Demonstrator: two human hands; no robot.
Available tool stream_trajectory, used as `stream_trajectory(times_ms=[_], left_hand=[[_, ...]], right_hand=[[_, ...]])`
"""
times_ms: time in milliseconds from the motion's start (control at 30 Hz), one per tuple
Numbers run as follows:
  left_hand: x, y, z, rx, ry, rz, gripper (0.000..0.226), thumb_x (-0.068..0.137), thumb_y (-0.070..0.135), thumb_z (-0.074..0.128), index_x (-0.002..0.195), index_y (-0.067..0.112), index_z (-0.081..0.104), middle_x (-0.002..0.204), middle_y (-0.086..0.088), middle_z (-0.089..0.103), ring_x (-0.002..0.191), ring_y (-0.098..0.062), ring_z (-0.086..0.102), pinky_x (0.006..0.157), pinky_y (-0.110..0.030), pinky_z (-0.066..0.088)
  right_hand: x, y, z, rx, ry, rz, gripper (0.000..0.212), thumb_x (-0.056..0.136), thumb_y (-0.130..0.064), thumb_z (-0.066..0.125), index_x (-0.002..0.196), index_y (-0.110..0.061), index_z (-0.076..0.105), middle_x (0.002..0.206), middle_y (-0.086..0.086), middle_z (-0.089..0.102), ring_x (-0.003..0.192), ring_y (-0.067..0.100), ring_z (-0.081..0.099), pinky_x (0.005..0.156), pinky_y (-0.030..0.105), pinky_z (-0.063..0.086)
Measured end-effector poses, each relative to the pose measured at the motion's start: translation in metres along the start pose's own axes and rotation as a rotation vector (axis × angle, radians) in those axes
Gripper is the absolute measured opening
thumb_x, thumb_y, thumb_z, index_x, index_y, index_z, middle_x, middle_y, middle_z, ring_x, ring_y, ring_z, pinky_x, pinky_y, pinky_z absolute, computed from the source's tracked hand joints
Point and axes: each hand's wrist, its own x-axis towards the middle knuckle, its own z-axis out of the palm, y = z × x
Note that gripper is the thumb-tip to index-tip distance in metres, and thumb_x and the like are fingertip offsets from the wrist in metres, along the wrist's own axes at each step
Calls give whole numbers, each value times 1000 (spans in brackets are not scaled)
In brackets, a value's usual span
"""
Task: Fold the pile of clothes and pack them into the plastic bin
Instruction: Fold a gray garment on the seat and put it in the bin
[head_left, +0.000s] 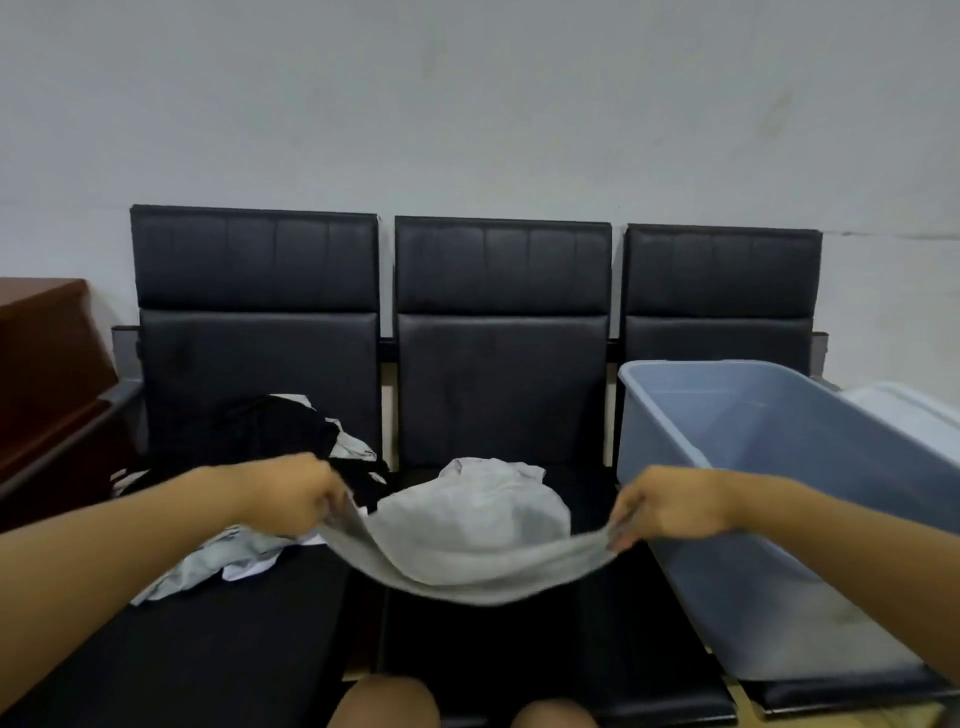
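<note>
The left hand (291, 499) and the right hand (670, 506) each pinch one end of a soft grey cloth garment (467, 551), fingers curled tight round its edge, stretching it above the middle black padded seat (519, 654), probably to flatten it for folding. The translucent blue-grey plastic bin (779, 467) on the right seat appears empty. Unfolded dark and pale clothes (291, 436) wait on the left seat.

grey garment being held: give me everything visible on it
The grey garment is a soft, plain light-grey cloth, blurred. The left hand and right hand each pinch one end, so it hangs stretched between them and sags in the middle over the black middle seat. Its far part is bunched in a mound on the seat.
</note>
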Motion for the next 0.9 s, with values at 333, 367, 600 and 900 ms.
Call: stream_trajectory(times_ms=[333, 367, 600, 900], left_hand=[[-28, -15, 41, 99, -122, 7, 44, 70, 59, 60, 67, 14, 57, 62, 3, 46, 59, -12, 41, 57, -35, 38], [-26, -13, 41, 12, -82, 27, 41, 72, 50, 63, 64, 12, 52, 58, 1, 42, 55, -12, 37, 56, -37, 36], [10, -6, 39, -343, 194, 31, 42, 83, 38, 68, 61, 6, 53, 49, 5, 49, 46, -2, 45, 52, -20, 39], [109, -40, 39, -251, 416, -152, 53, 97, 44, 57, 56, 12, 48, 45, 5, 42, 42, -7, 39, 51, -25, 39]], right_hand=[[-9, 13, 28, -83, -343, 78, 29, 87, -44, 75, 107, -23, 77, 100, -13, 72, 93, 1, 64, 88, 16, 49], [-6, 15, 28, -123, -327, 77, 32, 87, -48, 74, 111, -26, 76, 107, -14, 71, 100, 3, 63, 94, 21, 50], [31, 35, 27, -8, 87, 2, 10, 96, -29, 67, 86, -28, 69, 88, -8, 68, 86, 10, 64, 75, 16, 48], [130, 87, 14, -99, 366, 308, 18, 101, -11, 50, 105, -17, 66, 95, 5, 68, 82, 24, 64, 76, 39, 56]])
